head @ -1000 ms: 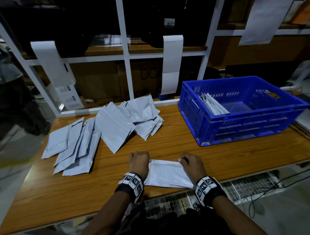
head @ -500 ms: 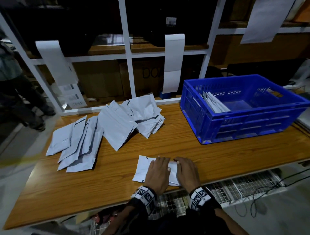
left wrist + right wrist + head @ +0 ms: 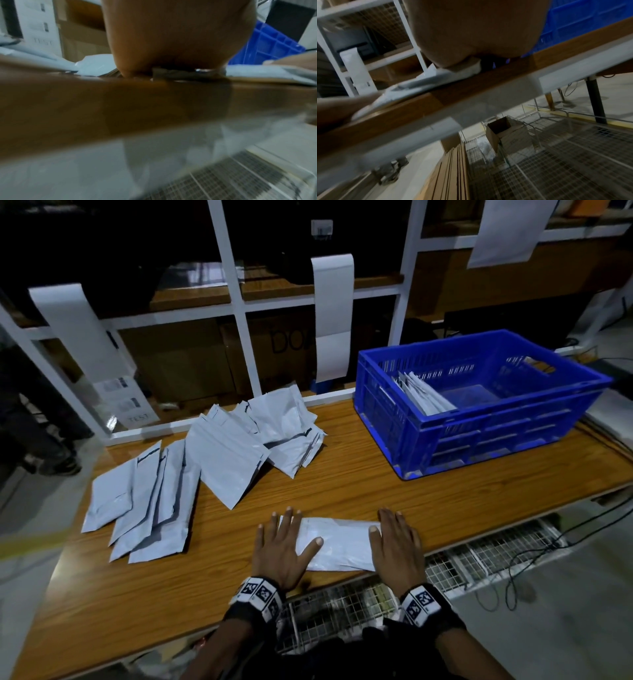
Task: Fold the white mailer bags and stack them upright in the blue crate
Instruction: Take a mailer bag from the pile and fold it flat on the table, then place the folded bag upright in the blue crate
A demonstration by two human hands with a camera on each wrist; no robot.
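Head: loose mailers (image 3: pixel 219 460) (crate (image 3: pixel 479 436) right)

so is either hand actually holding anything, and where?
Nothing gripped. Left hand and right hand lie flat, pressing opposite ends of the folded mailer bag onto the table.

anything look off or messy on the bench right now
Nothing damaged or spilled. The unfolded mailer bags lie in a loose, fanned heap rather than a neat pile. In the blue crate, the folded bags lean against the left wall instead of standing straight.
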